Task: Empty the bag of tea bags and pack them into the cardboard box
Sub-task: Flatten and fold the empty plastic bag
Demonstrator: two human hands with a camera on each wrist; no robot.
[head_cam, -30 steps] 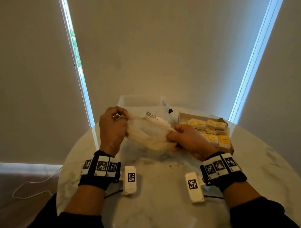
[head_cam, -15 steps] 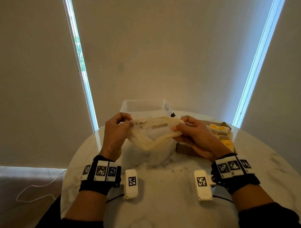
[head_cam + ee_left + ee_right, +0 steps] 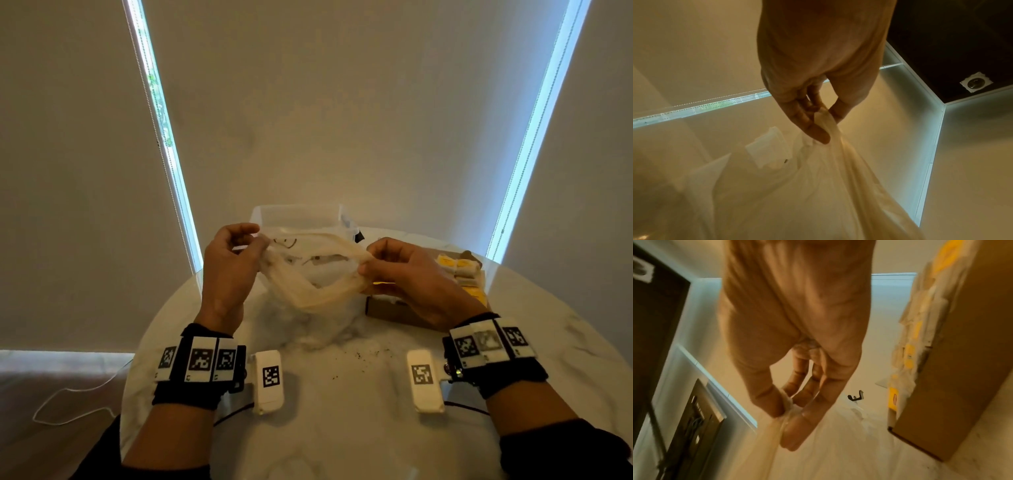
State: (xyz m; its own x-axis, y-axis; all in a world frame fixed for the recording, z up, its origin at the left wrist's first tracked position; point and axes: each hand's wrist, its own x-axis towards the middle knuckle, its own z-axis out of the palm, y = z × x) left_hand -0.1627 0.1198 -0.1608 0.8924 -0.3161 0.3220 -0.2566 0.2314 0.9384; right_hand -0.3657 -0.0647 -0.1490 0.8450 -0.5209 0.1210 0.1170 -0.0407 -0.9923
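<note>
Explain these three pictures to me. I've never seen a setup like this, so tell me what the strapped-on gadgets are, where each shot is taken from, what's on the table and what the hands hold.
No machine here: a person works with bare hands, wearing a camera on the head and one on each wrist. The bands with black-and-white squares carry the wrist cameras. The wide picture comes from the head, the two close ones look along each hand.

The left hand and right hand each pinch an edge of a thin plastic bag, stretching its mouth open above the round marble table. The wrist views show the same pinches: left hand, right hand.

On the right stands the cardboard box with yellow-labelled tea bags in it. Behind the bag is a clear plastic tub. Dark crumbs speckle the table.
</note>
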